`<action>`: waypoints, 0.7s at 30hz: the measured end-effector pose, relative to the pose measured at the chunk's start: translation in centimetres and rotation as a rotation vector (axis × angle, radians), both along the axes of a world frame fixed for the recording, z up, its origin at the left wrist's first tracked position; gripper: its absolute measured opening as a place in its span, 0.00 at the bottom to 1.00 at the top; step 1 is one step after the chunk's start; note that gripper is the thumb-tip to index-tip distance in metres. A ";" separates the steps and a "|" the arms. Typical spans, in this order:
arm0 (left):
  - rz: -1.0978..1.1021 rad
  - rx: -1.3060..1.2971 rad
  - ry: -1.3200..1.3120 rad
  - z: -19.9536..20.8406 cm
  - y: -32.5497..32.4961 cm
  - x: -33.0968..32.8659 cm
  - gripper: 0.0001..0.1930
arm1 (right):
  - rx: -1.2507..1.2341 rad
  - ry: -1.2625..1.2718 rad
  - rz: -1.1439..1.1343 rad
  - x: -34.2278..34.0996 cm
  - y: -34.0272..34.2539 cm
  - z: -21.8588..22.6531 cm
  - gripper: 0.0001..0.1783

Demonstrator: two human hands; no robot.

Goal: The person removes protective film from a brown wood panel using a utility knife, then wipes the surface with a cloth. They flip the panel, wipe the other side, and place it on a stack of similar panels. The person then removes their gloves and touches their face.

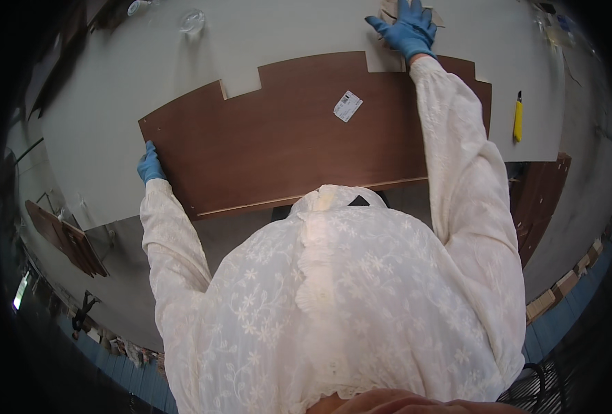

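A reddish-brown wooden panel (271,138) with notches cut into its far edge lies on the white table (278,34) before me. My left hand (151,164), in a blue glove, grips the panel's left edge. Beyond the panel's far edge on the right, my gloved right hand (410,33) rests with spread fingers on a crumpled beige piece of cloth or paper (389,10), which it mostly covers. On the panel's surface is a white printed label (348,106).
A yellow utility knife (518,119) lies at the table's right. A clear round container (192,22) and a white roll-like item (138,7) sit at the far left. Brown panels (542,200) stand low on the right, others (64,238) on the left.
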State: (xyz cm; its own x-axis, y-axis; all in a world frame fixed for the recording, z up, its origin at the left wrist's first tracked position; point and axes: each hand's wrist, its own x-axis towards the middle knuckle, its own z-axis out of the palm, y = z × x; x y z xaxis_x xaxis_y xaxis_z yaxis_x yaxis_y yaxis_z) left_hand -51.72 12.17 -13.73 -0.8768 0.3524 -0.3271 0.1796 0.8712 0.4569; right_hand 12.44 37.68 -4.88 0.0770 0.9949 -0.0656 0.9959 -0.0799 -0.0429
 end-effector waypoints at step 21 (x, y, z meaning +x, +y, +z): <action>-0.383 0.158 0.163 -2.1 -19.9 5.3 0.37 | 0.276 0.551 0.617 0.2 -18.5 -0.4 0.31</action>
